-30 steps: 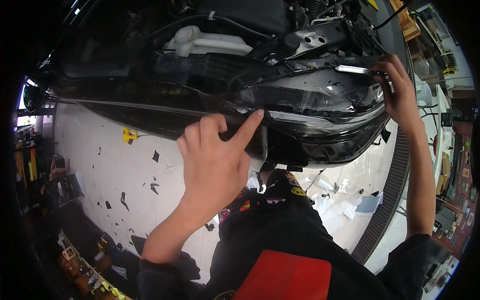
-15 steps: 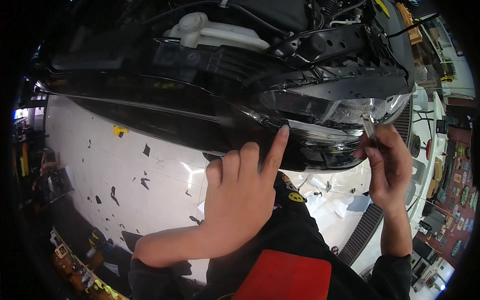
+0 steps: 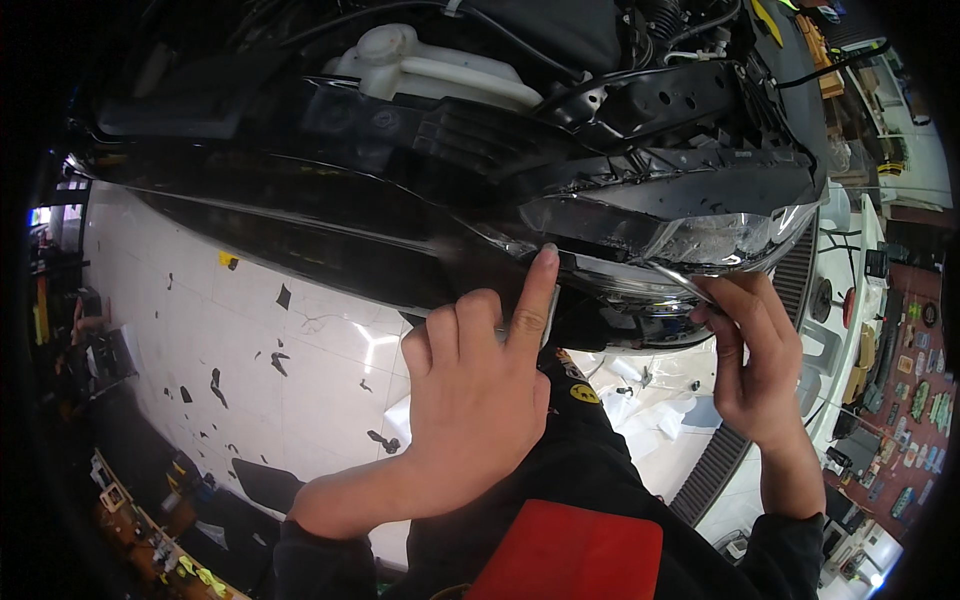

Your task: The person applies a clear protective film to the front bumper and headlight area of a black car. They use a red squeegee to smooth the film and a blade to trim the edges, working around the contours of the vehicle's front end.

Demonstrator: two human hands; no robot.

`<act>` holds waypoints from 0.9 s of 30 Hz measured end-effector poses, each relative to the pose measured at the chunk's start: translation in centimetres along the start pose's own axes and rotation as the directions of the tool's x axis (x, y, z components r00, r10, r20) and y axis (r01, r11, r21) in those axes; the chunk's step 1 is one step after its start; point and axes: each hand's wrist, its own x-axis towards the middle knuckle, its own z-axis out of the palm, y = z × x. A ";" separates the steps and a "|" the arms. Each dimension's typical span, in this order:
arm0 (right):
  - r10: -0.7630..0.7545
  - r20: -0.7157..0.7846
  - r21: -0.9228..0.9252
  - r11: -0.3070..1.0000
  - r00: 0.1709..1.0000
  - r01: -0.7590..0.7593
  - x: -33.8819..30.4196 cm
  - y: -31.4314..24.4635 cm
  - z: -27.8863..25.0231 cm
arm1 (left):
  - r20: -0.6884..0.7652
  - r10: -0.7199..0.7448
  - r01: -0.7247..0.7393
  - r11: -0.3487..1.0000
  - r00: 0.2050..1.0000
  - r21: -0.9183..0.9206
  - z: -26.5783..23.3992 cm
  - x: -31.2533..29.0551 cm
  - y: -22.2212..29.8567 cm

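Note:
In front of me is the black front corner of a car, with a clear headlight set into it. My left hand stretches its index fingertip to the body edge at the headlight's inner end, while the other fingers are curled. A pale edge shows beside that index finger; what it belongs to is hidden. My right hand pinches a slim silver knife-like tool. Its tip lies at the lower edge of the headlight. A shiny clear film seems to cover part of the lamp.
A white plastic reservoir sits in the uncovered engine bay. Black scraps are strewn over the pale tiled floor. Crumpled white sheeting lies below the bumper, near a dark floor grate. A long white bench stands at the right.
My right hand has moved left and lower, turning the tool so its tip meets the headlight's lower edge. My left fingertip has shifted slightly left along the body edge.

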 end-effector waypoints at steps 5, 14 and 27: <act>-0.047 -0.019 -0.105 0.993 0.999 0.045 0.0 -0.1 0.7 | -0.023 0.026 -0.028 0.996 0.999 -0.089 0.1 -0.5 0.3; -0.135 -0.086 -0.153 0.981 0.987 0.121 1.8 0.4 0.7 | 0.031 -0.016 0.015 0.999 0.999 0.031 -0.3 -0.2 0.6; -0.170 -0.097 -0.148 0.977 0.981 0.155 1.6 0.0 1.3 | 0.047 -0.052 0.051 0.998 0.998 0.020 -1.0 -0.6 0.6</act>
